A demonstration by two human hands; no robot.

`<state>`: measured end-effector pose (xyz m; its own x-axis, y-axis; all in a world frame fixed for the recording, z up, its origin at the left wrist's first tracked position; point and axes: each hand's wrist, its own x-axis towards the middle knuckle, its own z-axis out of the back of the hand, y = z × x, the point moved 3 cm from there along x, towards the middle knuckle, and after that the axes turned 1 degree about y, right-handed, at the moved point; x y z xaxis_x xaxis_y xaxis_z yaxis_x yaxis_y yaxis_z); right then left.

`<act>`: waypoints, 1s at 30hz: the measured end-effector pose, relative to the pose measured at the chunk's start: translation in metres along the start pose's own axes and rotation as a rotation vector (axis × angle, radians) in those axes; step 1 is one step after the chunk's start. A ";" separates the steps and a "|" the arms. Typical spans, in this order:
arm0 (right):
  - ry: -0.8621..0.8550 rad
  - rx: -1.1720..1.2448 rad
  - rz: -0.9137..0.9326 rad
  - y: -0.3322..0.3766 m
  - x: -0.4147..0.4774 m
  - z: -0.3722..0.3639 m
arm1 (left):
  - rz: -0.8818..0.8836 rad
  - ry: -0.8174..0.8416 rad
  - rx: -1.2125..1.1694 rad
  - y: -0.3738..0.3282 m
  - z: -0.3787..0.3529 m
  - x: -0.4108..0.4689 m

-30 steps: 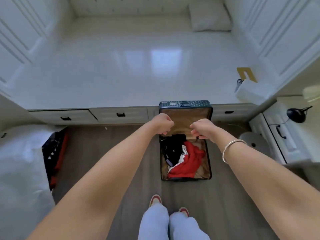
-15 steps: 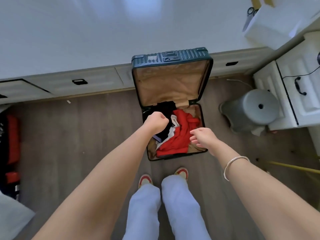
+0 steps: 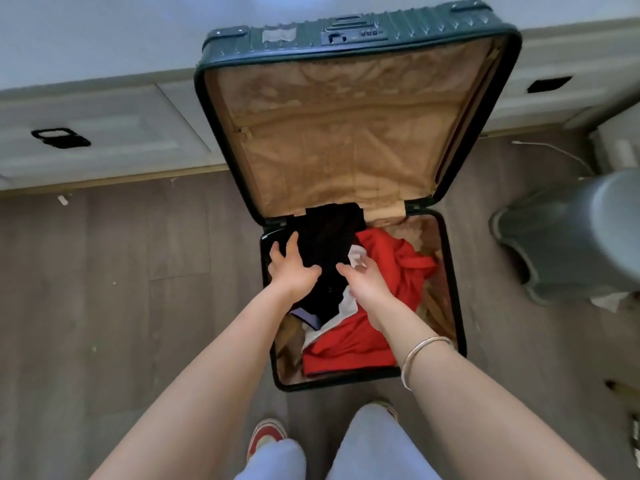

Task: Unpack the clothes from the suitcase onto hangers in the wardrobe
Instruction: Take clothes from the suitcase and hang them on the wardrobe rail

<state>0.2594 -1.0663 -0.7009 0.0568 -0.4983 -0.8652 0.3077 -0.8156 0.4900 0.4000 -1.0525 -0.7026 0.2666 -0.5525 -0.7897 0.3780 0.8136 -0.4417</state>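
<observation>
We are at the very start of unpacking. The suitcase (image 3: pixel 454 306) lies open on the wood floor (image 3: pixel 121 271) just beyond our feet. Its lid (image 3: pixel 346 133) is raised on the far side, in front of the drawer fronts (image 3: pixel 104 133).

Our left hand (image 3: pixel 292 268) has its fingers spread wide and rests on the left edge of the black garment (image 3: pixel 329 244), which sits at the far left of the base. Our right hand (image 3: pixel 363 282) is beside it, fingers loosely curved and gripping nothing; we cannot tell whether it touches the cloth. A red garment (image 3: pixel 398 268) fills the right and near part, and a white piece (image 3: pixel 358 254) shows between the two.

Next, we judge, both hands must close on the black garment and lift it straight up, clear of the lid's lower edge and the suitcase rim. The widest room for carrying it away is to the left, over the floor. A grey bin (image 3: pixel 571 237) stands near the case on the right. No hanger or wardrobe is in view.
</observation>
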 end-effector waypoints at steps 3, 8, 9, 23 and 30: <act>0.004 0.015 0.027 -0.003 0.034 -0.007 | 0.011 0.119 -0.192 0.010 -0.010 0.032; 0.085 0.078 0.002 -0.004 0.048 -0.022 | -0.008 0.302 -0.324 0.007 -0.025 0.039; 0.091 0.087 0.002 -0.002 0.042 -0.022 | -0.018 0.301 -0.308 0.005 -0.023 0.033; 0.012 -0.201 0.208 0.170 -0.197 -0.003 | -0.166 0.242 -0.333 -0.111 0.141 -0.192; -0.036 -0.195 0.385 0.283 -0.354 -0.010 | -0.315 0.292 -0.371 -0.167 0.258 -0.335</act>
<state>0.3362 -1.1175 -0.2567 0.1705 -0.7682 -0.6171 0.4447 -0.4988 0.7439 0.4763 -1.0502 -0.2543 -0.0849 -0.7491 -0.6570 0.0490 0.6554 -0.7537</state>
